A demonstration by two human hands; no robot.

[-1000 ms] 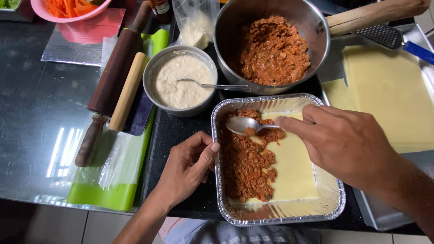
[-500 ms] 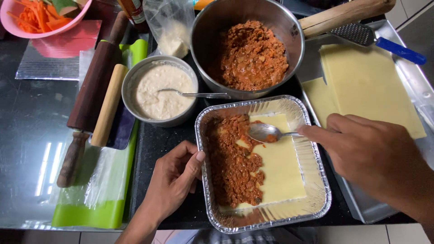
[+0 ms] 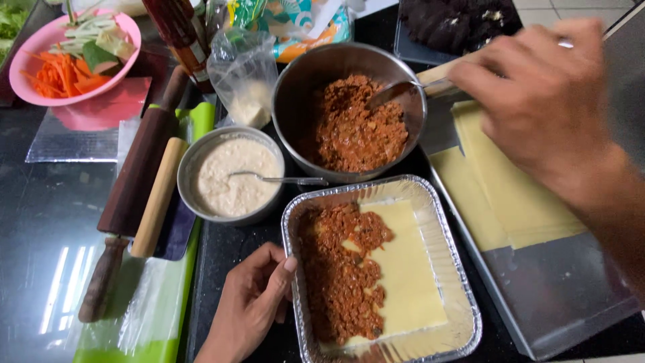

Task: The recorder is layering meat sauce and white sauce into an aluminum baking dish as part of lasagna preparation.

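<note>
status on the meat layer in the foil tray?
Done: meat sauce covers the left part of the pasta sheet in the foil tray. In hand: right hand dips spoon into the pot; left hand steadies the tray. Left: right part bare.

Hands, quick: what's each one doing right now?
Left hand: open, fingers resting against the foil tray rim.
Right hand: closed on a spoon dipped in the meat sauce pot.

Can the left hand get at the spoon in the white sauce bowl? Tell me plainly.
Probably yes. The left hand rests at the foil tray's near-left edge, and the spoon's handle juts over the rim of the bowl just beyond it. Nothing lies between them.
</note>
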